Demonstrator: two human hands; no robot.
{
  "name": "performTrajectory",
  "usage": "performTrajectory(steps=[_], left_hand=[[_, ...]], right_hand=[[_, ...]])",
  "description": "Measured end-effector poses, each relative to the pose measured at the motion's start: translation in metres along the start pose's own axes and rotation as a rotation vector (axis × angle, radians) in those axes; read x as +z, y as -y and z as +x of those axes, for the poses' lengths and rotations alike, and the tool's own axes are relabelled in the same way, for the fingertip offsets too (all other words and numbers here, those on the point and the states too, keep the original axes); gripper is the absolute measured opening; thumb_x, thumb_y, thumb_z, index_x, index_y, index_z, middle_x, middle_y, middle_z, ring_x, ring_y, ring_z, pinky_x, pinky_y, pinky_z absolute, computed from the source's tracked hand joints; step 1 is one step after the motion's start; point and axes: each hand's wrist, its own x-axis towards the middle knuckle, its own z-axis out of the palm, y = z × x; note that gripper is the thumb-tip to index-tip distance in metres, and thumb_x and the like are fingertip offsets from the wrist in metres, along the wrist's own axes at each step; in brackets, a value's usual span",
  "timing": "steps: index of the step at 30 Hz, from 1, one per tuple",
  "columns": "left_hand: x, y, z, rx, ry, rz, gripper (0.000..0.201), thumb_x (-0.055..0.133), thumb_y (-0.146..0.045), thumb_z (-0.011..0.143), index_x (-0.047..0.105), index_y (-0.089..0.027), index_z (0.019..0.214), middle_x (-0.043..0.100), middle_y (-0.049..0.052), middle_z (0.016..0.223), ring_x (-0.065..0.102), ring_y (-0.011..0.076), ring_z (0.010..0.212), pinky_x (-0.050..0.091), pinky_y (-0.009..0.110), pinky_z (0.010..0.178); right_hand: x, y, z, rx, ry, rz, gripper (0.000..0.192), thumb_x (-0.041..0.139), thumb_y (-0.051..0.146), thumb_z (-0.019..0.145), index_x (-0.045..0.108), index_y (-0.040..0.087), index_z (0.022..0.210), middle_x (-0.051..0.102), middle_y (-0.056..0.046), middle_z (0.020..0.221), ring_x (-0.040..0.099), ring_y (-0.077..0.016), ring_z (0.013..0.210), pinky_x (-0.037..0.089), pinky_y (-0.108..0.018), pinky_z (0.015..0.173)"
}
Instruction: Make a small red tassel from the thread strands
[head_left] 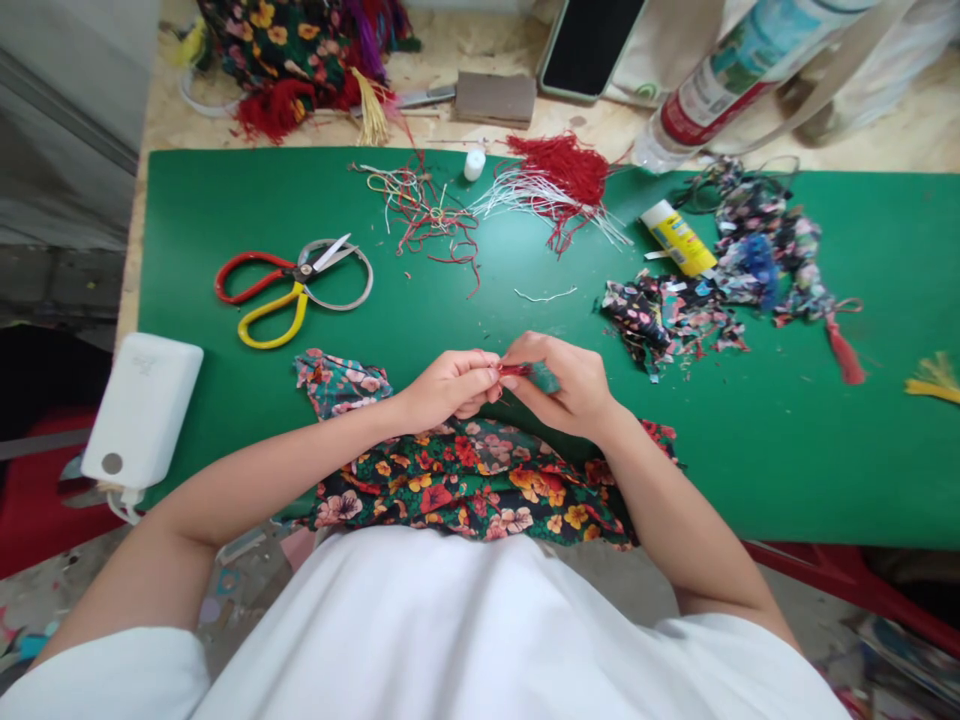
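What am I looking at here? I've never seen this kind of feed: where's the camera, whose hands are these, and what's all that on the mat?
There is no machine: a person works with bare hands, filmed by one camera on their head looking down, so the arms reach in from below. The left hand and right hand meet over a green mat and together pinch a small red thread piece; the right hand also holds something green. Floral cloth lies below the hands. On the mat are scissors, loose red and white threads, a glue stick and fabric scraps. A white box sits at the mat's left edge.
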Motion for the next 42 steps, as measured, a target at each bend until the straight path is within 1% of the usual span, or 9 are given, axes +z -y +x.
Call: performTrajectory(steps=[3,7,11,16,20,28,35,42], left_hand=[[0.001,0.0,0.0,-0.004,-0.013,0.002,0.045,0.065,-0.055,0.07,0.045,-0.015,0.064,0.025,-0.013,0.043,0.018,-0.0005,0.034,0.015,0.016,0.036],[0.0,0.0,0.0,-0.001,-0.005,0.017,0.045,0.063,-0.055,0.072,0.045,-0.015,0.064,0.023,-0.013,0.043,0.018,-0.0002,0.034,0.015,0.016,0.036],[-0.001,0.0,0.0,0.006,0.014,0.029,0.045,0.061,-0.056,0.073,0.045,-0.015,0.064,0.023,-0.013,0.043,0.018,0.0,0.034,0.015,0.017,0.036],[0.0,-0.001,0.0,-0.011,0.001,0.06,0.047,0.061,-0.059,0.072,0.045,-0.015,0.064,0.023,-0.013,0.043,0.019,0.0003,0.034,0.016,0.017,0.037],[0.001,-0.001,0.0,-0.013,-0.001,0.068,0.048,0.061,-0.06,0.071,0.044,-0.015,0.065,0.024,-0.013,0.044,0.02,0.0001,0.035,0.016,0.017,0.037],[0.001,0.0,0.0,0.015,-0.002,0.074,0.048,0.061,-0.06,0.071,0.045,-0.015,0.065,0.025,-0.012,0.043,0.021,0.0003,0.035,0.017,0.017,0.037],[0.001,0.0,0.0,0.023,-0.008,0.056,0.048,0.062,-0.06,0.07,0.046,-0.015,0.064,0.027,-0.012,0.044,0.022,0.0001,0.035,0.017,0.017,0.036],[0.0,-0.001,0.001,-0.001,-0.006,0.038,0.047,0.063,-0.058,0.07,0.044,-0.016,0.064,0.023,-0.013,0.043,0.019,-0.0001,0.034,0.016,0.017,0.036]], right_hand=[[0.002,0.0,-0.002,0.016,-0.01,-0.016,0.005,0.054,0.022,0.089,0.051,0.021,0.093,0.059,0.0,0.076,0.058,-0.0106,0.067,0.048,-0.022,0.061],[0.003,0.002,-0.001,0.002,0.004,-0.16,0.002,0.049,0.023,0.091,0.048,0.021,0.09,0.058,0.001,0.071,0.053,-0.0103,0.059,0.043,-0.021,0.055],[0.003,0.001,-0.001,-0.064,0.039,-0.283,0.006,0.043,0.021,0.092,0.046,0.022,0.088,0.058,-0.001,0.069,0.052,-0.0125,0.058,0.041,-0.024,0.055],[0.003,0.0,-0.001,-0.073,0.09,-0.356,0.012,0.042,0.018,0.091,0.046,0.022,0.081,0.054,0.001,0.062,0.048,-0.0127,0.055,0.039,-0.024,0.055],[0.003,0.001,0.0,-0.098,0.093,-0.351,0.015,0.043,0.014,0.089,0.045,0.022,0.076,0.051,0.002,0.06,0.044,-0.0115,0.053,0.036,-0.023,0.054],[0.003,0.0,0.0,-0.11,0.088,-0.311,0.018,0.044,0.012,0.087,0.043,0.022,0.072,0.054,0.004,0.058,0.045,-0.009,0.05,0.035,-0.02,0.053],[0.007,0.0,-0.002,-0.058,0.045,-0.276,0.017,0.044,0.014,0.088,0.046,0.021,0.073,0.057,0.004,0.058,0.047,-0.0081,0.05,0.036,-0.019,0.053],[0.012,0.001,-0.003,0.009,0.007,-0.183,0.017,0.043,0.016,0.09,0.046,0.021,0.073,0.054,0.004,0.058,0.045,-0.0076,0.048,0.036,-0.019,0.051]])
